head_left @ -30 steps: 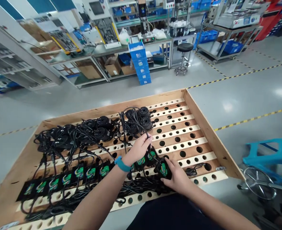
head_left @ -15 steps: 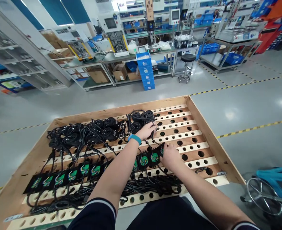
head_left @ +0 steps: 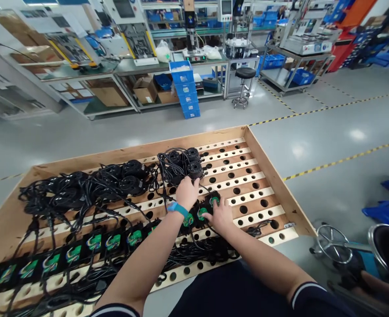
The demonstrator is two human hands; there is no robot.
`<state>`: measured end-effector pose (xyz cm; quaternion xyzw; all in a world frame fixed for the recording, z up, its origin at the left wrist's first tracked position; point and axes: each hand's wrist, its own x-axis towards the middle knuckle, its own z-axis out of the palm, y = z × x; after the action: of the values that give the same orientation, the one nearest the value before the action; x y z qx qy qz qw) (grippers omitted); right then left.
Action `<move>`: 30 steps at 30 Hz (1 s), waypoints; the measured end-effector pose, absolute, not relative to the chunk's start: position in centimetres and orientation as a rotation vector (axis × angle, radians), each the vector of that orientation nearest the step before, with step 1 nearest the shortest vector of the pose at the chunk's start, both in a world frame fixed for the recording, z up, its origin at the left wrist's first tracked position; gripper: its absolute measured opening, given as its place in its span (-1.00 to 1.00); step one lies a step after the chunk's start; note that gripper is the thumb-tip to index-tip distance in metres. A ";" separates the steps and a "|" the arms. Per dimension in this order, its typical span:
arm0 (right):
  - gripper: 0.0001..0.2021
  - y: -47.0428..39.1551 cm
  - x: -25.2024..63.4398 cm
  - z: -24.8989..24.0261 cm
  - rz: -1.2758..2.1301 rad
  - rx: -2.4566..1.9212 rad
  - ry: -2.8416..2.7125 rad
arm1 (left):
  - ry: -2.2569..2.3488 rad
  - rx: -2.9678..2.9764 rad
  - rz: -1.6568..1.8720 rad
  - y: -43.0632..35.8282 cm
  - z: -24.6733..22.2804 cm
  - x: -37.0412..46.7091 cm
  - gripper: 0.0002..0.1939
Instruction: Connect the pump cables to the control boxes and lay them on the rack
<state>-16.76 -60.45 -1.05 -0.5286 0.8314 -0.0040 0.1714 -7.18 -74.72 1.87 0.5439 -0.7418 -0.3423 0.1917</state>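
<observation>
My left hand (head_left: 187, 193), with a blue band at the wrist, is at the near edge of a cluster of round black motor-like units (head_left: 194, 168) with vented tops. Its fingers are curled together, and what they hold, if anything, is hidden. From beside its fingertips a black cable (head_left: 205, 188) runs to the last black housing in a row. My right hand (head_left: 222, 215) lies over that end, fingers apart, fingertips touching the housing by its green circuit board (head_left: 215, 201). The thumb is beside the neighbouring green board (head_left: 201, 214). My left forearm covers part of the row.
A large wooden crate (head_left: 263, 165) with slats full of holes holds everything. More black units (head_left: 70, 196) and tangled cables fill its left; bundled cables (head_left: 201, 251) lie along the front. Beyond stand blue bins (head_left: 188, 94), a stool (head_left: 245, 74) and workbenches. A handwheel (head_left: 333, 243) is at the right.
The view has shifted to the right. My left hand has drawn back from over the cable cluster, uncovering a vented unit. My right hand has spread, uncovering the end board.
</observation>
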 end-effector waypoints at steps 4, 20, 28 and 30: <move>-0.28 -57.2 -17.2 0.3 -0.110 -1.556 2.270 | -2.561 1.081 -0.762 -69.6 0.0 -7.9 -0.38; -0.63 -45.2 -23.6 2.8 -0.068 -1.988 2.122 | -2.815 0.828 -0.401 -66.2 -4.6 -7.7 -0.55; -0.41 -44.6 -23.8 0.3 -0.105 -1.744 2.265 | -2.832 0.780 -0.352 -65.1 -4.7 -7.2 -0.57; -0.44 -44.4 -23.5 -0.1 -0.164 -1.764 2.260 | -2.831 0.764 -0.326 -64.9 -4.8 -6.9 -0.58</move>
<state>-23.45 -44.35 -0.08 -0.6087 0.7799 -0.0565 0.1345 -6.91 -64.95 -4.79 0.2578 -0.9551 -0.1101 0.0957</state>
